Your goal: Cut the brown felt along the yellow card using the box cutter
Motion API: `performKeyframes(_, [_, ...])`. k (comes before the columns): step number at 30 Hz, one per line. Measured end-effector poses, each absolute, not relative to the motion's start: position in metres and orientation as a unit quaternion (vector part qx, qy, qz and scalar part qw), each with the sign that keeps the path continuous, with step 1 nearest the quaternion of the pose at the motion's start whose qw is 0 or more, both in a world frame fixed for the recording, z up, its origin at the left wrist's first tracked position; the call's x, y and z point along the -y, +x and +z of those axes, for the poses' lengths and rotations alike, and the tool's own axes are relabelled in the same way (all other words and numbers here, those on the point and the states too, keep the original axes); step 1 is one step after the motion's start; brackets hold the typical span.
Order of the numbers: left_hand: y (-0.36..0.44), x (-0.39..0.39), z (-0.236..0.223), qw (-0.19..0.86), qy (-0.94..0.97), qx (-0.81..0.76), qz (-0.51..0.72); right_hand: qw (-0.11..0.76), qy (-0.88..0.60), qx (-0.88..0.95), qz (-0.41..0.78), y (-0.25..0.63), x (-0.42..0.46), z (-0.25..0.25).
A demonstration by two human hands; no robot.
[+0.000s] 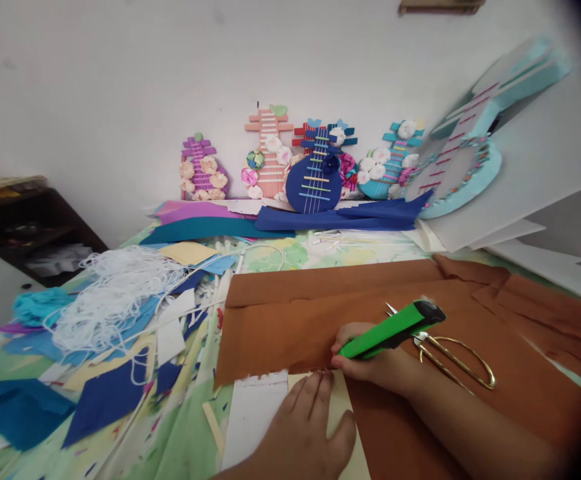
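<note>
My right hand (370, 357) is closed around a green utility knife (385, 333) with a black end, which slants up to the right; its lower tip is hidden at my fingers. Under it lies a large creased brown paper sheet (290, 327). My left hand (305, 427) rests flat, fingers stretched out, on a white and cream piece of card (253, 407) by the sheet's near edge. Gold-handled scissors (455, 357) lie on the brown sheet, just beyond my right wrist and partly covered by it.
Tangled white cord (120, 300) and paper scraps (105, 400) cover the left side. Along the wall stand several decorated paper lutes (314, 177); a large pale-blue one (457, 157) leans at right. Blue paper strips (340, 217) lie before them. A dark shelf (30, 233) is far left.
</note>
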State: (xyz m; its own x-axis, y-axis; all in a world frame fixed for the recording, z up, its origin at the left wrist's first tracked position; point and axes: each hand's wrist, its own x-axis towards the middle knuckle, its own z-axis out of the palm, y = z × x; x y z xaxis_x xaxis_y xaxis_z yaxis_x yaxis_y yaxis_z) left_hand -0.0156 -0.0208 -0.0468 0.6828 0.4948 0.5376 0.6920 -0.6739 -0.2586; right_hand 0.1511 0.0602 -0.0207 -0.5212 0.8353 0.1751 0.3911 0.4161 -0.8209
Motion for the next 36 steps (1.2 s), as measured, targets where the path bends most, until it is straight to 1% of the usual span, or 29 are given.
performKeyframes(7, [-0.016, 0.018, -0.049, 0.244, -0.882, 0.327, -0.237, 0.296, -0.378, 0.807, 0.345, 0.149, -0.058, -0.019])
performKeyframes(13, [-0.020, 0.020, -0.047, 0.220, -0.908, 0.320, -0.158, 0.325, -0.408, 0.762, 0.383, 0.152, -0.058, -0.021])
performKeyframes(15, [-0.021, 0.020, -0.049, 0.212, -0.914, 0.316, -0.141, 0.320, -0.408, 0.763, 0.385, 0.153, -0.059, -0.021])
performKeyframes(20, [-0.023, 0.018, -0.055, 0.228, -0.908, 0.306, -0.175, 0.297, -0.400, 0.771, 0.397, 0.153, -0.060, -0.022])
performKeyframes(22, [-0.025, 0.018, -0.057, 0.227, -0.908, 0.305, -0.175, 0.316, -0.415, 0.745, 0.416, 0.153, -0.060, -0.022])
performKeyframes(24, [-0.027, 0.017, -0.057, 0.221, -0.913, 0.300, -0.163, 0.354, -0.426, 0.716, 0.425, 0.154, -0.060, -0.021])
performKeyframes(27, [-0.028, 0.017, -0.050, 0.210, -0.927, 0.286, -0.122, 0.403, -0.447, 0.686, 0.408, 0.154, -0.059, -0.018])
performKeyframes(31, [-0.025, 0.016, -0.036, 0.197, -0.934, 0.284, -0.089, 0.388, -0.478, 0.675, 0.406, 0.153, -0.057, -0.006])
performKeyframes(34, [-0.025, 0.015, -0.032, 0.168, -0.942, 0.282, -0.071, 0.409, -0.508, 0.652, 0.387, 0.153, -0.054, 0.003])
performKeyframes(36, [-0.025, 0.015, -0.032, 0.141, -0.946, 0.285, -0.060, 0.403, -0.534, 0.635, 0.386, 0.152, -0.051, 0.008])
